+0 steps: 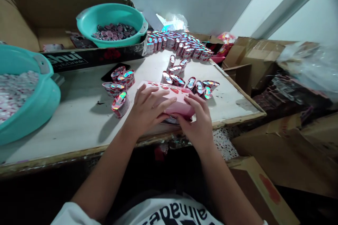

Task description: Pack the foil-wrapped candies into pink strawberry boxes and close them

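A pink printed box [179,101] with a strawberry pattern lies near the front edge of the white table. My left hand [149,107] rests over its left side, the fingers spread across the top. At the right end, my right hand [196,119] grips the box with its thumb low at the front and its fingers on top. Something dark shows under the near lower edge of the box; I cannot make it out. Just behind stand small shiny-topped packs [173,77], with more packs [202,88] to the right and a further cluster [120,103] to the left.
A teal basin [87,19] of small dark and pink pieces sits in a cardboard tray [97,56]. Another teal basin [47,95] with whitish pieces stands at left. Rows of packs [182,42] line the back. Cardboard boxes [285,144] crowd the right beyond the table edge [240,119].
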`<state>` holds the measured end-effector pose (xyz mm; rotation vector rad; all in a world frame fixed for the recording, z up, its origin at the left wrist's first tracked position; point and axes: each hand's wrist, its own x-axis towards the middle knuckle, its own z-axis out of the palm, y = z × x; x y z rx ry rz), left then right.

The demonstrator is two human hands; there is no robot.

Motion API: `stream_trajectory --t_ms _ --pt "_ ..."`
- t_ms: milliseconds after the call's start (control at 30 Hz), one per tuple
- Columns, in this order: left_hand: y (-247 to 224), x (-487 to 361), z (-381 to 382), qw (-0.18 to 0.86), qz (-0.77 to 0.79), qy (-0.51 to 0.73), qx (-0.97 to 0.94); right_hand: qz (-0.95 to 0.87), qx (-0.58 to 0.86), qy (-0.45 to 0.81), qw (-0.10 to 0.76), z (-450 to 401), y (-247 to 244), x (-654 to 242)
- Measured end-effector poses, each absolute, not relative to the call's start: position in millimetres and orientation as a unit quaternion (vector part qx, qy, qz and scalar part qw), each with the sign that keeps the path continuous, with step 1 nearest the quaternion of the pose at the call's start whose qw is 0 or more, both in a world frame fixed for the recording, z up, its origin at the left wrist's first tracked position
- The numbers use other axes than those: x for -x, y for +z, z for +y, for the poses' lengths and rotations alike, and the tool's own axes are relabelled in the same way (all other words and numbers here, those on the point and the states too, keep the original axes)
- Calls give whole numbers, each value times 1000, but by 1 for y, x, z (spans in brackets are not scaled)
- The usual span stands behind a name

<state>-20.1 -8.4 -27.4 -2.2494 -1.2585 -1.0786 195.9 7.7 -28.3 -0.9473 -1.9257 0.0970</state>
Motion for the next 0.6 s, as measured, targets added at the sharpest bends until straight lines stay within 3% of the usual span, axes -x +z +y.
stream_trajectory --t_ms 133,267,600 --pt "-38 40 -14 91 -532 -472 697 -788 371 37 490 12 -32 -201" --pt "-46 58 -22 -45 -547 -439 711 -799 364 40 476 12 -32 -208" --pt "-41 50 -26 -130 -565 -435 689 -813 381 23 440 9 -29 -205"
